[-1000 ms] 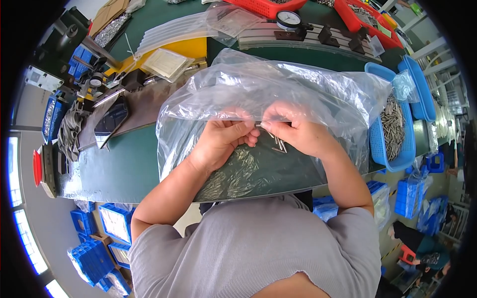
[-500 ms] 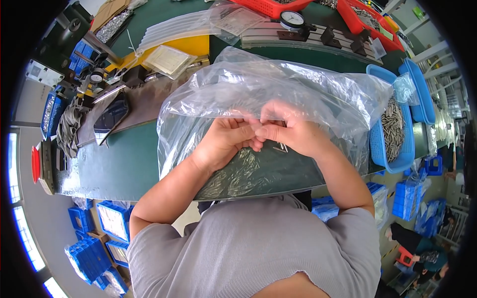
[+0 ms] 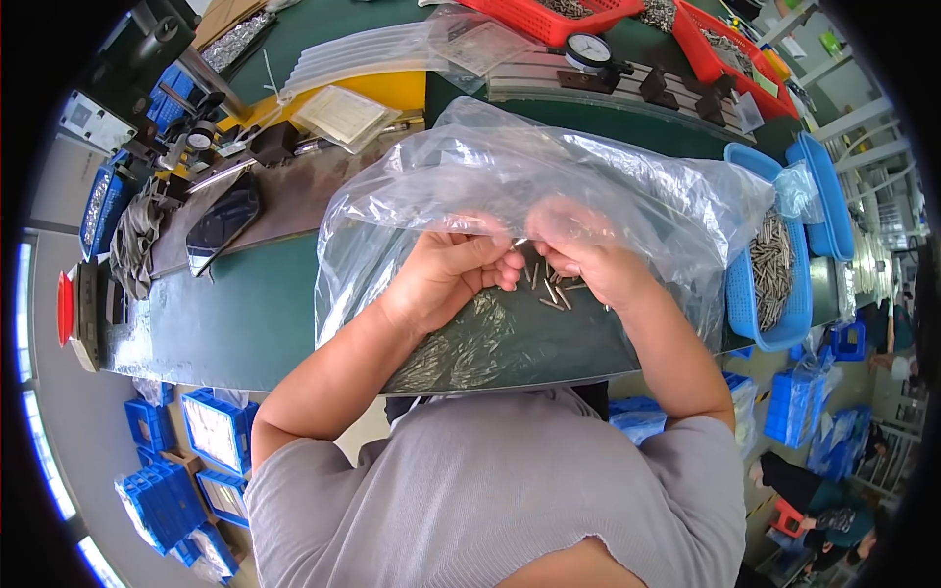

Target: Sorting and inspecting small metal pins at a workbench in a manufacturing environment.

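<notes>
A large clear plastic bag [image 3: 588, 167] lies on the green bench, its film draped over the fingers of both hands. My left hand [image 3: 446, 279] is closed, thumb and fingers pinching what looks like a small metal pin [image 3: 520, 242] in the gap between the hands. My right hand [image 3: 593, 257] is curled close beside it, its fingertips partly veiled by the film; what they hold, if anything, is hidden. Below and between the hands, several loose metal pins [image 3: 552, 294] lie scattered on the bench.
To the right stands a blue basket [image 3: 769, 328] of metal pins, with another blue basket [image 3: 821, 201] behind it. A dial gauge [image 3: 588, 51] sits on a rail at the back, near red baskets [image 3: 691, 49]. A phone-like dark slab [image 3: 223, 220] lies left.
My hands have drawn slightly apart, the right one shifting right. More loose pins now show on the bench between them. The whole view has shifted a little.
</notes>
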### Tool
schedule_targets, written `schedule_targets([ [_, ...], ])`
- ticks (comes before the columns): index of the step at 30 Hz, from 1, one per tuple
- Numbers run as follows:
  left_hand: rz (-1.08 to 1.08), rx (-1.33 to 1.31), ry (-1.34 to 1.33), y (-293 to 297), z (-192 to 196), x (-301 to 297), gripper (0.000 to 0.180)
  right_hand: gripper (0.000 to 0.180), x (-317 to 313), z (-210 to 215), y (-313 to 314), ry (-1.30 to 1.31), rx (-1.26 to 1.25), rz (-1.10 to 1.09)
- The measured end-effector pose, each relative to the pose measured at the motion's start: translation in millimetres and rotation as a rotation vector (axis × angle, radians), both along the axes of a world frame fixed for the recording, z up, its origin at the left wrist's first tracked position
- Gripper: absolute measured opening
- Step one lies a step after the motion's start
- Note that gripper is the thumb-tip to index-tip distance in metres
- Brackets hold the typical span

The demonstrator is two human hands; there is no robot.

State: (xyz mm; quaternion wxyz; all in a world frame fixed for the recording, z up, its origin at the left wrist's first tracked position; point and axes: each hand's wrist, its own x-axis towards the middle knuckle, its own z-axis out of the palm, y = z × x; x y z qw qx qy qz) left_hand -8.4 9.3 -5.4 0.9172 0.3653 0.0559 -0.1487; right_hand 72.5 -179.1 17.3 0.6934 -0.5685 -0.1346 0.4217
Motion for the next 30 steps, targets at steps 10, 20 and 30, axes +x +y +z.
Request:
schedule_targets([
  [10, 0.013, -0.014, 0.018, -1, -1, -1, 0.011, 0.013, -5, 7, 8, -0.24, -0.047, 0.061],
  [20, 0.129, 0.087, 0.002, -3, 0, 3, 0.008, 0.017, 0, 7, 4, -0.339, -0.285, -0.214],
  [30, 0.196, 0.097, 0.005, 0, -1, 5, 0.006, 0.022, 15, 5, -2, -0.025, 0.107, -0.073],
])
